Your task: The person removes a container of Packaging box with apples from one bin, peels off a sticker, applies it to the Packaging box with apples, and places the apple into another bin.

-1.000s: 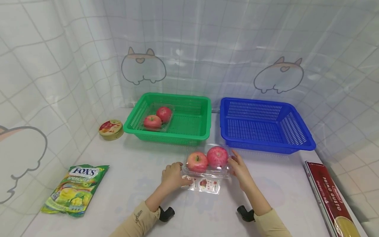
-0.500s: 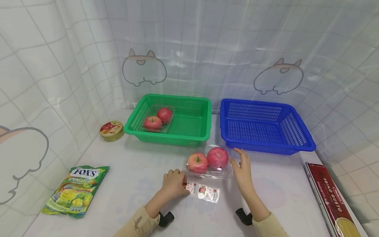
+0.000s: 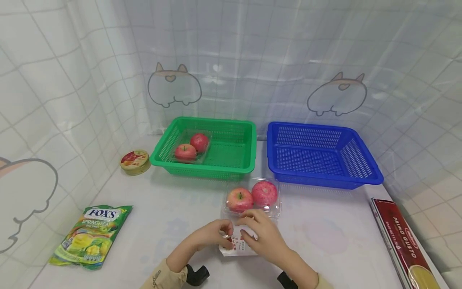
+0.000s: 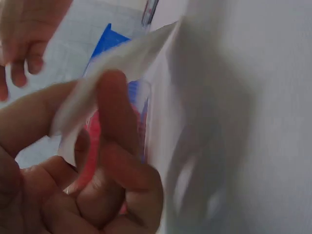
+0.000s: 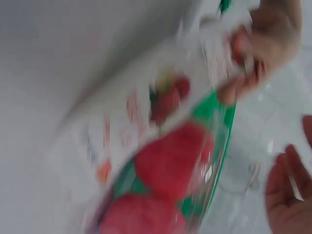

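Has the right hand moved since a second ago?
Yes. The right hand left the clamshell's right edge and came left, nearer the person, onto the label.

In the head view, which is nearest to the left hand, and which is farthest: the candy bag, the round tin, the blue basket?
From the left hand:
1. Candy bag, on the table to the left.
2. Round tin, farther back on the left.
3. Blue basket, back on the right.

"FOX'S" and "SPRING TEA" are printed on the green candy bag point(image 3: 90, 235) at eight o'clock (smaller print is unreadable). "PRIMO GUSTO" is read on the red spaghetti box point(image 3: 403, 241) at four o'clock.
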A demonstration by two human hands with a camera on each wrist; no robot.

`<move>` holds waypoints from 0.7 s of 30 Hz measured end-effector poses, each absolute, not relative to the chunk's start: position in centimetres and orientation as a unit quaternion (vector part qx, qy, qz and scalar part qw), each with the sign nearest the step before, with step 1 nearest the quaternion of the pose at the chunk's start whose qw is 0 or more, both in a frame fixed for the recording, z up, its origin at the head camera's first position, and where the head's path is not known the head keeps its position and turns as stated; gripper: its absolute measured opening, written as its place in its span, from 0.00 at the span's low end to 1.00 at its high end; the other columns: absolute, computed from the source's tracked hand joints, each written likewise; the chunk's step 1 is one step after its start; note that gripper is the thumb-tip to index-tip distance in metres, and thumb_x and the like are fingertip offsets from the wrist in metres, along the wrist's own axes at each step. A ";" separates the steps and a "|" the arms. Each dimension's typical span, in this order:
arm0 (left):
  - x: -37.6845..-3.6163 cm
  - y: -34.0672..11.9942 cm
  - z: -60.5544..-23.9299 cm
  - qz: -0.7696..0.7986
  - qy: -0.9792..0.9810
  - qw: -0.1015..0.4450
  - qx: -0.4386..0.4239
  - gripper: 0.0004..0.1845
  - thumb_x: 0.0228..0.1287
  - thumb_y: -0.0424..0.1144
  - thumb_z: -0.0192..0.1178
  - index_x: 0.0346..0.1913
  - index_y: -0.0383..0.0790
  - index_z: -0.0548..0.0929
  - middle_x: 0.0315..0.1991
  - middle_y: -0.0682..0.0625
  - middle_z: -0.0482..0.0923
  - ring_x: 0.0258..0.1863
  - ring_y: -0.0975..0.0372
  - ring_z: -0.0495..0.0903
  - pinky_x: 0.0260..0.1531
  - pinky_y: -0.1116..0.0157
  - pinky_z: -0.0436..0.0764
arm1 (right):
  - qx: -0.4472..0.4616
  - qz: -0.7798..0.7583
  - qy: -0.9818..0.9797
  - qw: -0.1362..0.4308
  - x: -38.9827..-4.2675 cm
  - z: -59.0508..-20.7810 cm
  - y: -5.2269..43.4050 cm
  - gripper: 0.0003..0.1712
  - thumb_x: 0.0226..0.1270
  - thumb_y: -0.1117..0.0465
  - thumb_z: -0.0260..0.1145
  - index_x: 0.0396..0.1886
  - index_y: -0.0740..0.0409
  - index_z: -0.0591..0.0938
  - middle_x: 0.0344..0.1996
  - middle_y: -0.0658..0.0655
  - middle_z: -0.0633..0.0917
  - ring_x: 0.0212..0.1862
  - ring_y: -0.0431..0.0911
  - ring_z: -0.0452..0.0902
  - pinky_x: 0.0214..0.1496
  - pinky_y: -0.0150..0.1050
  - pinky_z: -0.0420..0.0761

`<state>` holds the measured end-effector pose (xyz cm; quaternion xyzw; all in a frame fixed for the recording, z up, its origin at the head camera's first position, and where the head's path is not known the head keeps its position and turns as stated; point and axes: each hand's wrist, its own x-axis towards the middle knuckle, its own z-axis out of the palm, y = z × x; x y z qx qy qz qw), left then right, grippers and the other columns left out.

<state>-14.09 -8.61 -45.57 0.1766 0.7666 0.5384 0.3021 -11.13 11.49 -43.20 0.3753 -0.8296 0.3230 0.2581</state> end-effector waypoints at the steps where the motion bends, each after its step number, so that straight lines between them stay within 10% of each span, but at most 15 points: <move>1: -14.1 -8.6 -45.6 0.557 0.746 0.319 0.176 0.13 0.44 0.24 0.65 0.32 0.32 0.72 0.30 0.51 0.71 0.32 0.62 0.70 0.27 0.68 0.71 | 0.383 0.303 -0.839 0.240 -10.9 -43.4 11.1 0.17 0.45 0.67 0.71 0.38 0.52 0.81 0.40 0.50 0.78 0.44 0.43 0.73 0.46 0.35 0.75; 10: -13.8 -8.8 -45.9 0.620 0.686 0.347 0.157 0.13 0.47 0.24 0.63 0.38 0.26 0.76 0.33 0.52 0.80 0.34 0.65 0.76 0.33 0.70 0.75 | 0.337 0.243 -0.902 0.115 -9.9 -45.0 10.0 0.17 0.54 0.59 0.70 0.45 0.54 0.81 0.41 0.48 0.79 0.43 0.41 0.74 0.44 0.35 0.76; 21: -14.1 -9.3 -45.3 0.607 0.702 0.345 0.139 0.18 0.53 0.33 0.63 0.46 0.25 0.79 0.37 0.51 0.79 0.32 0.65 0.75 0.30 0.69 0.74 | 0.333 0.249 -0.901 0.128 -10.6 -45.1 10.3 0.11 0.51 0.61 0.72 0.34 0.51 0.81 0.37 0.47 0.79 0.41 0.41 0.74 0.45 0.35 0.76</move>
